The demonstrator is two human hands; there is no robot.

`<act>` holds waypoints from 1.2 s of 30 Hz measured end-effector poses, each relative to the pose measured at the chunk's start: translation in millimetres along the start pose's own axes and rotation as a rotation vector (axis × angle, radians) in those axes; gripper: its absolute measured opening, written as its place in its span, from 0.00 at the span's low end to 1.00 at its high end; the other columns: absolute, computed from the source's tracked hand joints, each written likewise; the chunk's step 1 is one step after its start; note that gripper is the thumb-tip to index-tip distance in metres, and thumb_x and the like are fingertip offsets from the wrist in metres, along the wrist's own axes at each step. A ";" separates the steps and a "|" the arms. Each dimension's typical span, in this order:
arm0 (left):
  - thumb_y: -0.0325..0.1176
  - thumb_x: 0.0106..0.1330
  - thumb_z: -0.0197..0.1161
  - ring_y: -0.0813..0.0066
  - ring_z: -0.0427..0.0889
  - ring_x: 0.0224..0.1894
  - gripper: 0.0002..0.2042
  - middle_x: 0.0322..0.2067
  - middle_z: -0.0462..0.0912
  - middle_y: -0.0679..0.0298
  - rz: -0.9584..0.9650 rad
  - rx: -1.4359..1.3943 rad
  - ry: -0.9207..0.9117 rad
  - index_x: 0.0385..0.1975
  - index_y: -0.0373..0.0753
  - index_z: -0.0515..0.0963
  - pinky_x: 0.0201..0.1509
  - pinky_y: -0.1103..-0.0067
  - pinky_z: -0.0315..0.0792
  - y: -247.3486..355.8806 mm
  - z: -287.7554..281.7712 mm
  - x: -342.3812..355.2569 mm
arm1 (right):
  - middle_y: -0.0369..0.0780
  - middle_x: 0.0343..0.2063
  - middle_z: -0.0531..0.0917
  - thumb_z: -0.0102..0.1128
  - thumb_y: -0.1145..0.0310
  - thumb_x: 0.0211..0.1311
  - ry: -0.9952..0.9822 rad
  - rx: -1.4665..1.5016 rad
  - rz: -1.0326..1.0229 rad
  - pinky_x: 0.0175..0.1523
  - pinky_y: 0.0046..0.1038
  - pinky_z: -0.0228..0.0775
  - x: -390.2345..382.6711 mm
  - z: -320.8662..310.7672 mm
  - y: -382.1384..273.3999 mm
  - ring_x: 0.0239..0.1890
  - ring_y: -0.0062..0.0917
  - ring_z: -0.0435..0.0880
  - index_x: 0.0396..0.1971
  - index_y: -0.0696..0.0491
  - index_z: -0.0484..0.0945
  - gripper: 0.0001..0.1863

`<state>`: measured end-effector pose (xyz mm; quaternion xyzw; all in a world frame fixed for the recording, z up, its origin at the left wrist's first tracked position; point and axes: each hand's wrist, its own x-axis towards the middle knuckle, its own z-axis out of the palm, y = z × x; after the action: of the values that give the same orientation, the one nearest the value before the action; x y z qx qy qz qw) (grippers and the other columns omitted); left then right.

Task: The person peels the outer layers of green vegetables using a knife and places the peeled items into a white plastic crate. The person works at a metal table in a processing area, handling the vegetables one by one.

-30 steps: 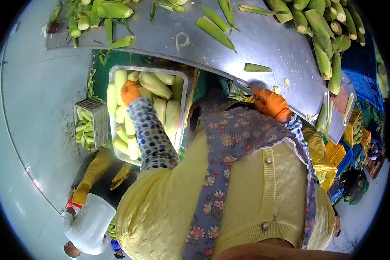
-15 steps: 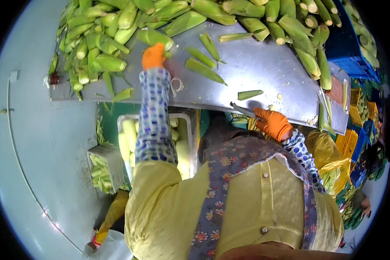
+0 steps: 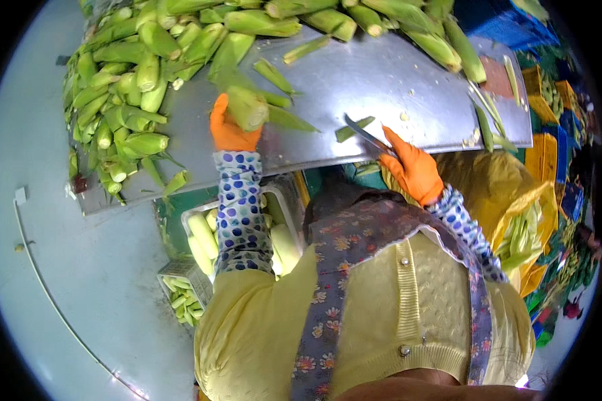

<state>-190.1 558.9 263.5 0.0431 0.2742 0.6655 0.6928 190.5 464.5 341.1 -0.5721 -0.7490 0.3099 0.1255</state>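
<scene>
My left hand [image 3: 231, 131], in an orange glove, is closed around an ear of corn [image 3: 247, 108] in its green husk. The cut stem end of the ear faces me, and the ear is blurred by motion. In my right hand [image 3: 411, 168], also orange-gloved, is a knife [image 3: 366, 136]; its dark blade points left, and some of my fingers stretch along the handle. Beneath the blade lies a piece of green husk [image 3: 354, 128] on the metal table [image 3: 328, 87]. Loose husk leaves [image 3: 272, 75] lie beyond my left hand.
Unpeeled corn [image 3: 147, 73] is heaped along the table's left and far sides. Below the near edge stands a white tub [image 3: 284, 200] of peeled ears, beside a smaller crate [image 3: 197, 271] of pale green pieces. A yellow sack [image 3: 475, 174] with husks hangs open at right, near stacked crates [image 3: 538, 157].
My left hand has drawn the ear of corn nearer and tipped its stem end toward me. My right hand has raised the knife slightly, over the husk piece. The view has shifted.
</scene>
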 end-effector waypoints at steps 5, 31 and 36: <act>0.52 0.75 0.56 0.56 0.84 0.47 0.22 0.45 0.85 0.55 -0.372 -0.043 -0.312 0.52 0.37 0.78 0.52 0.59 0.81 -119.2 79.4 -22.1 | 0.44 0.38 0.87 0.65 0.58 0.66 0.176 -0.057 -0.301 0.36 0.41 0.79 -3.9 -2.8 -3.7 0.35 0.42 0.87 0.72 0.50 0.64 0.36; 0.66 0.74 0.48 0.60 0.87 0.41 0.43 0.60 0.73 0.39 -1.296 -0.036 -0.601 0.74 0.31 0.57 0.39 0.67 0.87 -302.8 168.3 -116.4 | 0.34 0.28 0.87 0.55 0.52 0.78 1.199 0.256 0.530 0.32 0.24 0.70 -248.7 -152.8 231.5 0.28 0.17 0.81 0.71 0.47 0.71 0.27; 0.69 0.70 0.54 0.56 0.83 0.51 0.48 0.61 0.71 0.41 -1.283 -0.218 -0.687 0.72 0.28 0.59 0.52 0.62 0.83 -358.5 169.0 -112.8 | 0.42 0.31 0.87 0.55 0.48 0.76 0.998 -0.065 0.741 0.40 0.35 0.78 -265.8 -118.3 200.1 0.33 0.33 0.87 0.74 0.49 0.62 0.34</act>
<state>210.0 464.2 290.6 0.0113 -0.0549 0.1017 0.9932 494.1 284.6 355.5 -0.8734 -0.3607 0.0051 0.3270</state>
